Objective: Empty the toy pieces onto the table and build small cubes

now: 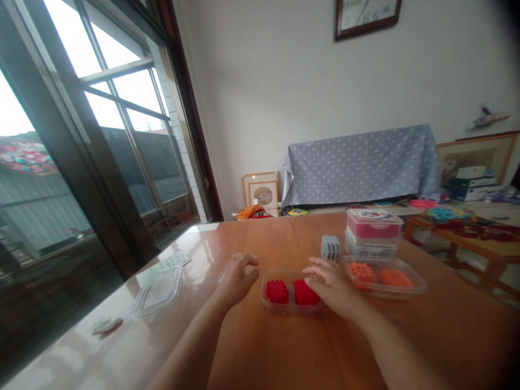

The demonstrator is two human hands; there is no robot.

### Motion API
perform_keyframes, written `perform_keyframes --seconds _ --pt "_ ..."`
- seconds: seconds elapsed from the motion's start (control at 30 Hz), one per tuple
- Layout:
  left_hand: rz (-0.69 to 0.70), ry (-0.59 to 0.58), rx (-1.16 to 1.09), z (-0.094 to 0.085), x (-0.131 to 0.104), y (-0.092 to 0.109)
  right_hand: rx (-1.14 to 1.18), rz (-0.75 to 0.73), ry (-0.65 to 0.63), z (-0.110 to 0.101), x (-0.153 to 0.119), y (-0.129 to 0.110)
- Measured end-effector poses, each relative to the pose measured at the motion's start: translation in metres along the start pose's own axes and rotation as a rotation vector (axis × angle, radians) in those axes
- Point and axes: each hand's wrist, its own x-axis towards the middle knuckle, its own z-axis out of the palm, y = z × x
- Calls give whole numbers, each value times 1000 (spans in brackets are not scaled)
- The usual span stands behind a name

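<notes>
A clear plastic container (291, 310) sits on the table in front of me, with two red ridged blocks side by side in it, a left one (277, 291) and a right one (305, 292). Over its right edge is my right hand (333, 286), fingers apart and nothing held; whether it touches the container I cannot tell. My left hand (238, 279) is left of the container, fingers loosely bent and thumb apart. Beside and partly behind that hand shows the edge of a clear plastic piece (222, 276), mostly hidden. A grey knobbly cube (330, 248) stands beyond my right hand.
To the right, another clear container (400, 293) holds orange blocks (394, 277); behind it two lidded boxes (374, 228) are stacked. At left lie a clear lid or tray (158, 292), a printed sheet (182, 261) and a small pale item (106, 325). A window borders the left side.
</notes>
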Motion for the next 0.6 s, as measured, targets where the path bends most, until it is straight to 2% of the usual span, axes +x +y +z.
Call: perform_keyframes --seconds 0.13,0.23,0.3,0.47,0.6 --pt "-105 100 -105 -8 -12 -21 -90 -7 -117 0 -5 -9" --pt "-175 167 -65 -9 -19 -38 -130 2 -148 1 -7 -11" --pt "-225 171 -8 -7 -24 -47 -147 17 -157 2 -6 -9" --pt "-401 52 269 0 -33 -57 -161 62 -145 7 -5 -3" --pt "-443 -48 356 4 -36 -58 -145 89 -130 13 -5 3"
